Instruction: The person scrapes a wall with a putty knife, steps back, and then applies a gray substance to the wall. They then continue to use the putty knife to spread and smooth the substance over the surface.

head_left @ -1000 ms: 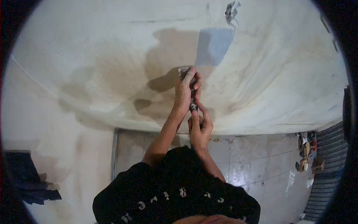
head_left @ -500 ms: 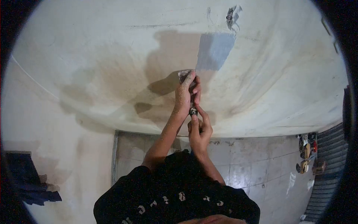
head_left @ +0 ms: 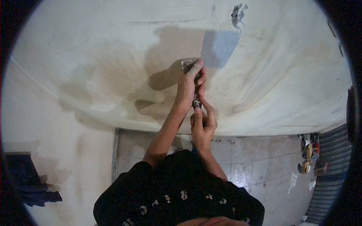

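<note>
A scraper [head_left: 187, 66] with a flat metal blade and dark handle is against the pale wall, its blade edge upward. My left hand [head_left: 187, 87], dusted with pale crumbs, is closed around its upper part, with the thumb lying along the blade. Lower down, my right hand [head_left: 204, 128] grips the handle near its butt end. Fingers cover much of the tool between the two hands. Just above and to the right of the blade is a grey-blue patch [head_left: 220, 49] on the wall.
The wall [head_left: 264, 71] has stains, scratches and a dark damaged spot [head_left: 236, 16]. Below it is a tiled floor [head_left: 256, 162]. Several objects [head_left: 308, 152] lie at the right by a ribbed shutter [head_left: 332, 162]. A dark patch [head_left: 24, 177] marks the left wall.
Both hands have moved upward along the wall with the scraper. Its blade now reaches beside the lower part of the grey-blue patch. Both grips look the same.
</note>
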`<state>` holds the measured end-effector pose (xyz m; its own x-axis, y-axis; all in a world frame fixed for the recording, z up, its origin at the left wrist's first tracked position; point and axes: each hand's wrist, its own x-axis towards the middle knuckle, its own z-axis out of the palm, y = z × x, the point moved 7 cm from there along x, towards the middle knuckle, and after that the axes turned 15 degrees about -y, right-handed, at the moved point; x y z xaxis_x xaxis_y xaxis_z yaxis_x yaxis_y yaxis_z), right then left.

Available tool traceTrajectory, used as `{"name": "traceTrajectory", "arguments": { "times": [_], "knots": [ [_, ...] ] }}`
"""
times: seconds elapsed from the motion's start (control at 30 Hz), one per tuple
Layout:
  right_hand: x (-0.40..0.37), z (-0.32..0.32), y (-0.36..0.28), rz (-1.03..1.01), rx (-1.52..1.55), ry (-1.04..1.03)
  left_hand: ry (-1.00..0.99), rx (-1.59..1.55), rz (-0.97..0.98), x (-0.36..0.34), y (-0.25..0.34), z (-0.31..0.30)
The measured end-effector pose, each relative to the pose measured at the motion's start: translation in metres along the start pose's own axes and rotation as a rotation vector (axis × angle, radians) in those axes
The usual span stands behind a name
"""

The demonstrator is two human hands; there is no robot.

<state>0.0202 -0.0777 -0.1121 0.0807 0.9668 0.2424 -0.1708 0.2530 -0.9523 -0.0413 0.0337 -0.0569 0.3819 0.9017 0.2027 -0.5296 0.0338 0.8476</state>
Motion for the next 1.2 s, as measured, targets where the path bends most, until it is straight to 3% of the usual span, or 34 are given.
{"name": "traceTrajectory", "arguments": {
  "times": [0.13,0.57,1.2],
  "knots": [
    [-0.006,-0.004,0.019,-0.03,-0.012,-0.008,0.006,-0.029,-0.055,-0.006,-0.026,-0.012],
    [-0.006,-0.001,-0.004,-0.056,-0.052,0.017,0.007,-0.005,-0.019,-0.001,0.001,-0.001],
    [-0.011,-0.005,0.005,0.019,-0.095,-0.004,-0.008,-0.034,-0.063,-0.004,-0.02,-0.008]
  ]
}}
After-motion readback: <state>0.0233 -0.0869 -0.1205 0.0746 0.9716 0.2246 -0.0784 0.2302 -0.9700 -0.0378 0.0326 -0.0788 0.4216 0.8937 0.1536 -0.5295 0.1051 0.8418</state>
